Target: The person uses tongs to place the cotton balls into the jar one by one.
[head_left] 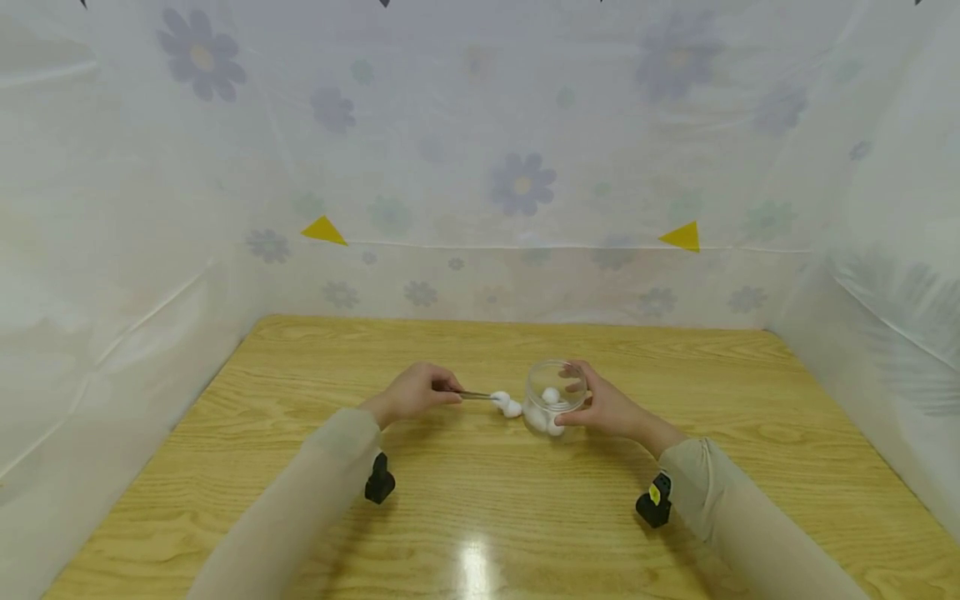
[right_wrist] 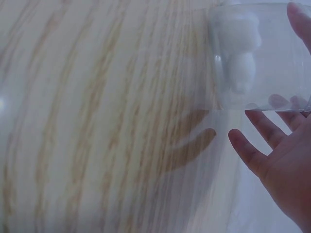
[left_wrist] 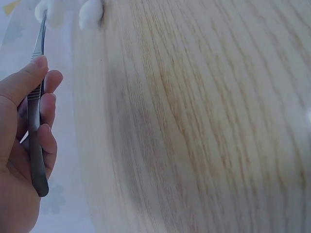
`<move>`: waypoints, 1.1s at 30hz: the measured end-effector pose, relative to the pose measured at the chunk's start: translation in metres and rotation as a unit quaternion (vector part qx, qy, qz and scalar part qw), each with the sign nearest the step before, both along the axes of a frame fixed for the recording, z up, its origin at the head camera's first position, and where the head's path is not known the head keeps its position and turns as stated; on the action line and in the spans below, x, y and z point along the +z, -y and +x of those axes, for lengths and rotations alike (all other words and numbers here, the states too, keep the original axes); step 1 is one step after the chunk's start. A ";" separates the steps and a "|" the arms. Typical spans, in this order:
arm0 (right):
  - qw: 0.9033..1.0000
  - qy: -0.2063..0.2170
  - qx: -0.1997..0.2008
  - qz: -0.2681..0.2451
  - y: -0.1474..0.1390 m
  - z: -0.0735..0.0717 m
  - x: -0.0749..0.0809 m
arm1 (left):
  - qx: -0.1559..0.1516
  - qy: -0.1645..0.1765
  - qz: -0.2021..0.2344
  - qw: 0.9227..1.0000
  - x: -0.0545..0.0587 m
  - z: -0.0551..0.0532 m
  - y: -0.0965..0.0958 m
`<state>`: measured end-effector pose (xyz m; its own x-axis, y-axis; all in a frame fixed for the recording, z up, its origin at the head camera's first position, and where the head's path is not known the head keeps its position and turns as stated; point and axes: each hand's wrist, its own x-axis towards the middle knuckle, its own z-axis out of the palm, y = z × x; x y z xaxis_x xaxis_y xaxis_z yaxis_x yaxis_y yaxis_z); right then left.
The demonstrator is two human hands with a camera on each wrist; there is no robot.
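Note:
Metal tweezers [left_wrist: 34, 126] are held in my left hand [head_left: 411, 393], thumb pressing on the ridged grip with the fingers curled behind. Their tips reach a white cotton ball [left_wrist: 48, 12]. Beside it, a second cotton ball [left_wrist: 91, 13] lies on the table, just left of a clear round jar [head_left: 533, 385] in the head view. Thumb and fingers of my right hand [head_left: 609, 408] hold the jar around its right side. Several white cotton balls [right_wrist: 241, 70] are inside the jar, which has its open mouth upward.
The wood-grain table [head_left: 480, 492] spreads out around both hands. Pale flowered sheeting [head_left: 450, 167] encloses its back and sides, with two yellow triangles [head_left: 324, 231] on the back sheet. A small black camera [head_left: 380, 479] hangs at each wrist.

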<state>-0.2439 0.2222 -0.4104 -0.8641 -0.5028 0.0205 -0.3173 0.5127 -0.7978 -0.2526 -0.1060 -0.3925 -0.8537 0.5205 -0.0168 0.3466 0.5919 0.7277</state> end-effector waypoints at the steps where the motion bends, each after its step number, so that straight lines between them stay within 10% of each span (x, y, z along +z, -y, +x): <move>1: 1.000 0.000 0.000 0.000 0.000 0.000 0.000 | 0.001 0.001 0.001 1.000 0.000 0.000 0.000; 33: 1.000 0.005 -0.006 -0.003 -0.001 0.000 -0.002 | 0.011 -0.003 0.025 1.000 0.014 -0.002 -0.005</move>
<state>-0.2441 0.2235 -0.4124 -0.8707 -0.4916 0.0143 -0.3021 0.5115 -0.8044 -0.2549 -0.1011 -0.3781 -0.8652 0.5012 0.0130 0.3376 0.5632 0.7542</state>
